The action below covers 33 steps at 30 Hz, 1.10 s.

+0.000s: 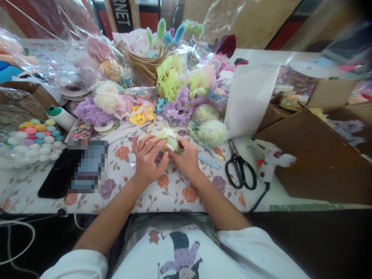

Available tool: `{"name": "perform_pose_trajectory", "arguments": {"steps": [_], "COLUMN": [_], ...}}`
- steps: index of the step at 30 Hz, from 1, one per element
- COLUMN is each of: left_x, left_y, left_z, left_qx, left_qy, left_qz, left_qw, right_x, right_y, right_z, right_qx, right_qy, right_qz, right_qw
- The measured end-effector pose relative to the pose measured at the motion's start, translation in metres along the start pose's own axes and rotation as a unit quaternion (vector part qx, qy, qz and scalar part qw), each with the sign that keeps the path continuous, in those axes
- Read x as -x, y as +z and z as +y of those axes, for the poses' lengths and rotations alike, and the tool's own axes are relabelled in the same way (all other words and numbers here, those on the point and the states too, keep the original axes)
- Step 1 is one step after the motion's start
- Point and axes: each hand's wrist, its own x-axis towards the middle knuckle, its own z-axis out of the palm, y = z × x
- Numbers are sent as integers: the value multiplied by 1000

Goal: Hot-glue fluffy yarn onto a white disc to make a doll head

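Over the middle of the flowered tablecloth, both hands meet around a small fluffy piece [170, 135] in pale green and white. My left hand [149, 157] has its fingers bent over the left side of the piece, with the thumb pressed toward it. On the other side, my right hand [186, 157] pinches the piece between thumb and fingers. The hands cover much of it, so its full shape is hidden. Just behind lie balls of pale green yarn [213, 132]. A light blue stick [209, 161] rests right of my right hand.
Black-handled scissors [240, 170] and a white glue gun [269, 159] lie right, beside a large cardboard box [314, 155]. Two phones sit left, a black one [58, 174] nearest the edge. Behind them are colourful pompoms [35, 137], a thread cone [61, 117] and purple ruffled trim [94, 110].
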Motion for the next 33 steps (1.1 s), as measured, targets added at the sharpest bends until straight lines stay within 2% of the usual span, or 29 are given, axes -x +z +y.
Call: {"name": "perform_pose_trajectory", "arguments": {"steps": [8,10,13,16,20,25,29,33], "left_x": [0,0,-1,-2,-2,-1,0,0], "left_y": [-2,-3,-4,-6,-5,0,1,1], "left_z": [0,-2,-6,-9,-5,0,0,0], "left_qx": [48,67,96,89,48,23,32,63], "left_qy": [-16,-24,-21,-26,-26,-43,-64,-68], "left_qz": [-16,-3,65,113,83,34,25,9], "left_qw": [999,997,993,989,995,998,997,996], "right_x": [-2,-4,-6,-7,-7,-7,-5,-2], "right_y": [-3,-4,-6,-6,-4,-2,0,-1], "right_z": [-4,-7,-11,-11,-10,-8,-6,-6], "right_qx": [-3,-22,-79,-182,-253,-219,-122,-45], "right_qy": [17,33,79,136,175,154,94,62], "right_qz": [1,1,-9,-33,-40,-47,-26,-16], "right_qw": [1000,999,994,973,951,962,988,997]}}
